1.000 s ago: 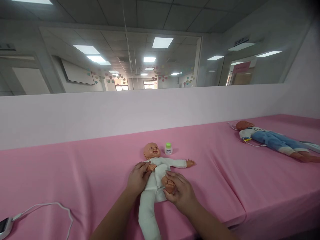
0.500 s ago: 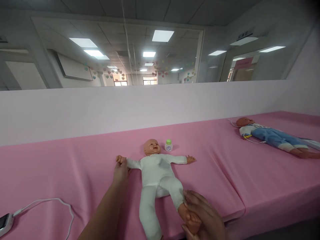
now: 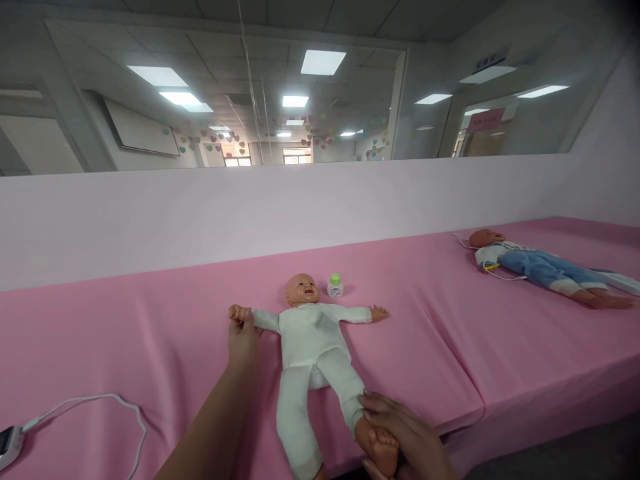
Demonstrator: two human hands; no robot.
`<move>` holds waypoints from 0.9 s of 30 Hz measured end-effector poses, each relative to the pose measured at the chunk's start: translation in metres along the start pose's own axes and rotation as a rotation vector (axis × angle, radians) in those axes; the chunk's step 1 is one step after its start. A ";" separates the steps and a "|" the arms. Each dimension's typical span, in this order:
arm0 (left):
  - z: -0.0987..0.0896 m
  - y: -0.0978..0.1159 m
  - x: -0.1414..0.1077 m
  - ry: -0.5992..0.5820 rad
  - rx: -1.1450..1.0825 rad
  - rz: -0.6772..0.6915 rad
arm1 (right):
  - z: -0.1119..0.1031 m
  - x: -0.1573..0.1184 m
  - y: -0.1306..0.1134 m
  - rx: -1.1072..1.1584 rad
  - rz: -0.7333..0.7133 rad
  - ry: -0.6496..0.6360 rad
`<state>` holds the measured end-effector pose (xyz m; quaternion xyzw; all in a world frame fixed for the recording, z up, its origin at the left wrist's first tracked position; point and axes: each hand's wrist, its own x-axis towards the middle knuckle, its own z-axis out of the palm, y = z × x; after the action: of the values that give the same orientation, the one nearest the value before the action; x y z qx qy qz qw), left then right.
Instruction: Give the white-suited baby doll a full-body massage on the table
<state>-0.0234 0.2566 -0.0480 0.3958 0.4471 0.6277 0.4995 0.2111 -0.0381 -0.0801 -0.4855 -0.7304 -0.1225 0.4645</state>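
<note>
- Overall, wall (pale) [image 3: 210, 220] runs along the table's far edge, w/ wide window [image 3: 320, 100] above; ceiling lights & heart-shaped decorations visible in the glass.
- Table [image 3: 175, 313], pink-covered, w/ creases in the cloth L & R of center.
- White-suited doll [image 3: 313, 337]: supine, approx. mid-table, head toward far edge, arms spread, legs reaching the near edge.
- Blue-trousered doll [image 3: 535, 263]: supine toward far-R corner, w/ thin white tubing [image 3: 507, 277] & a small yellow piece [image 3: 491, 267] at its upper body.
- R hand [image 3: 407, 433]: fingers curled round the white-suited doll's lower leg & bare foot (R-side leg as seen), at near edge; thumb beneath the foot.
- L hand [image 3: 243, 340]: closed on the same doll's wrist/hand, L-side arm as seen, arm drawn out sideways.
- White cable [image 3: 115, 397]: loops over cloth, near-L corner, one end plugged into device.
- White device [image 3: 11, 448], dark screen: near-L corner, partly out of view.
- Bottle [image 3: 335, 287], clear/white w/ green cap & printed label: upright, just R of the white-suited doll's head, toward far edge.
</note>
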 end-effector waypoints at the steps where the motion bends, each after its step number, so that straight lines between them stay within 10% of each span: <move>1: 0.004 0.001 -0.006 -0.041 0.045 0.074 | -0.001 0.006 -0.001 -0.002 -0.004 0.026; 13: 0.018 -0.006 -0.045 -0.531 0.929 0.564 | 0.027 0.087 0.011 -0.020 0.138 0.006; 20: 0.016 -0.011 -0.040 -0.566 0.944 0.587 | 0.059 0.090 0.023 -0.010 0.190 -0.015; 27: 0.011 0.001 -0.034 -0.431 0.784 0.432 | 0.035 0.078 0.015 0.019 0.147 0.036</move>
<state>-0.0065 0.2250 -0.0457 0.7581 0.4440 0.4053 0.2526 0.1966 0.0380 -0.0411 -0.5312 -0.6855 -0.0899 0.4897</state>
